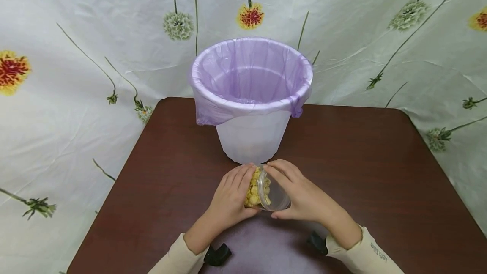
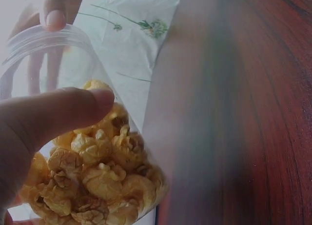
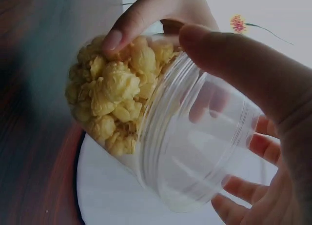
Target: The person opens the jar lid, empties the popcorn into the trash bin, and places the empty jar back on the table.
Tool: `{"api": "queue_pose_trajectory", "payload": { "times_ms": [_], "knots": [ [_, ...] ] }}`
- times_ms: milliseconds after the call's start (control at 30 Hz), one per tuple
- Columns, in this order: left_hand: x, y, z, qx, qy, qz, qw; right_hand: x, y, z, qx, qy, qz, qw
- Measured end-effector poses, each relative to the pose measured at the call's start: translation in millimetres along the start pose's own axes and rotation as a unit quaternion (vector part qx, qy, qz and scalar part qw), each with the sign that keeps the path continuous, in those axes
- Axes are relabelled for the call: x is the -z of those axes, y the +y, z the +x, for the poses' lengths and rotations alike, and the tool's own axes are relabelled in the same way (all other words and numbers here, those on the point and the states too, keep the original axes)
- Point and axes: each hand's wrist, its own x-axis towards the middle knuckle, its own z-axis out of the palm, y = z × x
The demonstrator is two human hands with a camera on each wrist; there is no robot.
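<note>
A clear plastic jar (image 1: 253, 191) of golden popcorn (image 3: 117, 88) lies tilted on its side, held between both hands in front of the bin. My left hand (image 1: 233, 193) grips the popcorn-filled end, with the thumb along the jar wall in the left wrist view. My right hand (image 1: 300, 193) holds the clear, empty-looking plastic section (image 3: 200, 142) on the other side of the ridged rings, its fingers and thumb curled round it. Whether that section is a lid or a second container, I cannot tell. The popcorn stays packed toward the left-hand end.
A white bin (image 1: 253, 138) lined with a purple plastic bag (image 1: 213, 115) stands on the dark brown table (image 1: 361, 160), just beyond the hands. A flower-patterned cloth (image 1: 114, 12) hangs behind the table. Black wrist pieces (image 1: 217, 255) sit beside the sleeves.
</note>
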Motion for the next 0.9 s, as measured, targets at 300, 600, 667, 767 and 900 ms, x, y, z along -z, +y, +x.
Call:
{"api": "queue_pose_trajectory", "payload": {
  "times_ms": [300,600,667,767,900],
  "knots": [
    [-2.0,1.1,2.3,0.007,0.001,-0.006,1.0,-2.8,-22.0,0.5,-0.204,-0.01,0.043,0.978],
    [-0.2,1.0,1.8,0.011,0.002,-0.012,0.9999,0.1,-19.4,1.3,-0.184,-0.011,0.041,0.9821],
    [0.2,0.7,1.1,0.011,0.002,-0.019,0.9998,2.2,-13.6,0.7,-0.131,-0.017,0.045,0.9903],
    [0.2,0.2,0.3,0.01,0.003,-0.03,0.9995,5.5,-7.2,-0.2,-0.074,-0.026,0.043,0.996],
    [-1.0,-0.3,0.3,0.013,0.004,-0.036,0.9993,7.3,-8.7,-1.4,-0.117,-0.04,0.044,0.9913]
  ]
}}
